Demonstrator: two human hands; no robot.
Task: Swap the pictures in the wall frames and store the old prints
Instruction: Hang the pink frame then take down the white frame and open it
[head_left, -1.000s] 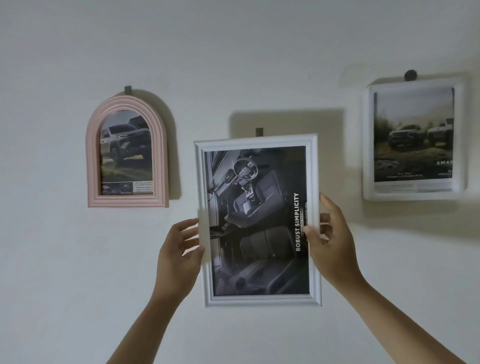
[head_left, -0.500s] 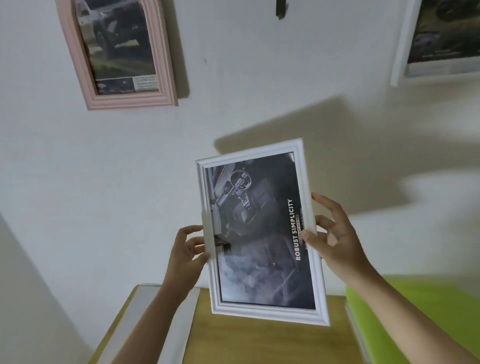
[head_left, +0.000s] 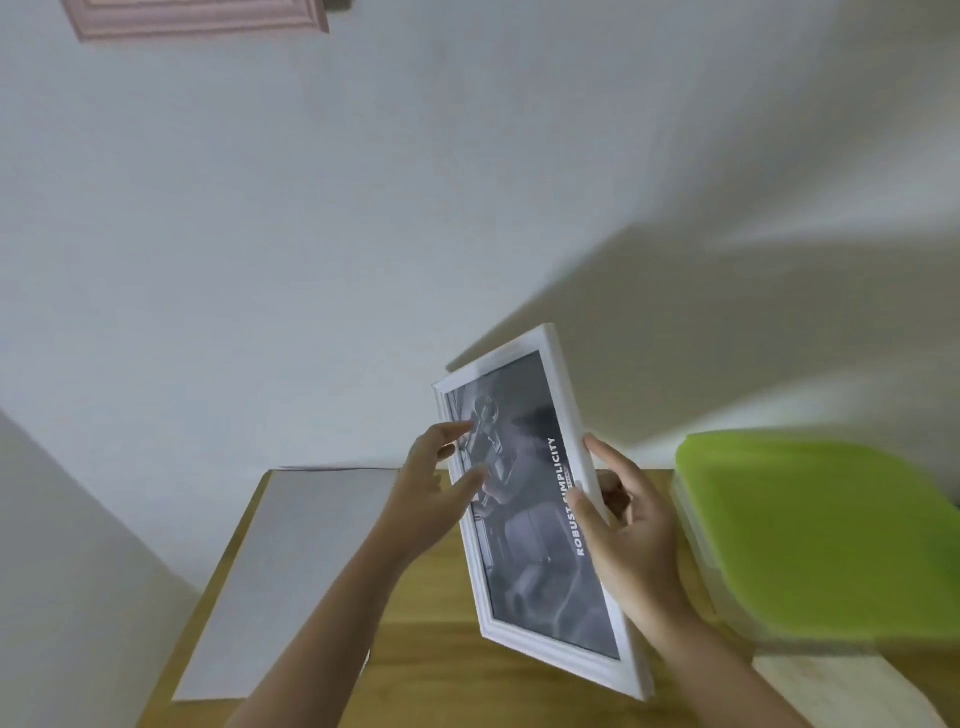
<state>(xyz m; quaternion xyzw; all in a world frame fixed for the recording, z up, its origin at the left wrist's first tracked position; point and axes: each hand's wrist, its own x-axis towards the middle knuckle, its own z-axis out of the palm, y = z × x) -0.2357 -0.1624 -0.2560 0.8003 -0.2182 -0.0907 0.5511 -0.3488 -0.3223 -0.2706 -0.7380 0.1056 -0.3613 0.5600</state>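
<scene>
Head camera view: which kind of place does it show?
Probably a room in a home: a plain white wall with a pink frame hanging on it, a wooden table, and a green-lidded box.

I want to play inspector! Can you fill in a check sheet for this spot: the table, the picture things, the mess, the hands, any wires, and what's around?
Surface: wooden table, partly covered.
Job's things: white rectangular picture frame with a grey car-interior print, tilted above the table.
Clutter: flat grey sheet on the table's left; green-lidded plastic box on its right.
Hands: right hand grips the frame's right edge; left hand at its left edge, fingers spread.
Cables: nothing seen.
Surroundings: white wall; pink frame's bottom edge at top left.
</scene>
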